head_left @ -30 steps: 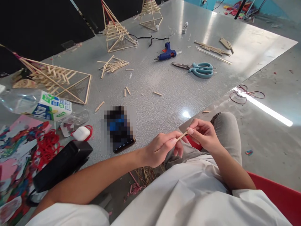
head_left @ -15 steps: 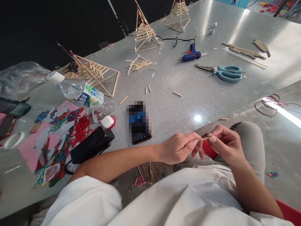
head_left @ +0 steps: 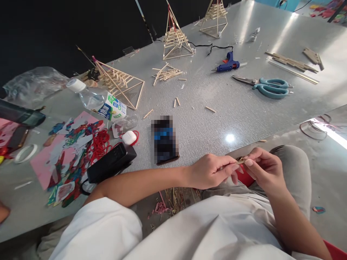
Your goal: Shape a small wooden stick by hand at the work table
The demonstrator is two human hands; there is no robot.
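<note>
My left hand is closed in a pinch on one end of a thin wooden stick, just beyond the table's near edge. On the other end, the fingertips of my right hand are pinched together. A small dark, shiny spot shows between the fingertips, too small to make out. Most of the stick is hidden by my fingers. On the table beyond my left arm lies a phone with a blurred screen.
Scissors, a blue glue gun and a stick pile lie farther back. Stick pyramids stand behind. On the left are a plastic bottle, a black box-like object and coloured scraps. Skin shows at the left edge.
The view has shifted slightly left, so table things appear farther right. Both hands stay pinched on the stick, and its angle between the fingertips has changed a little.
</note>
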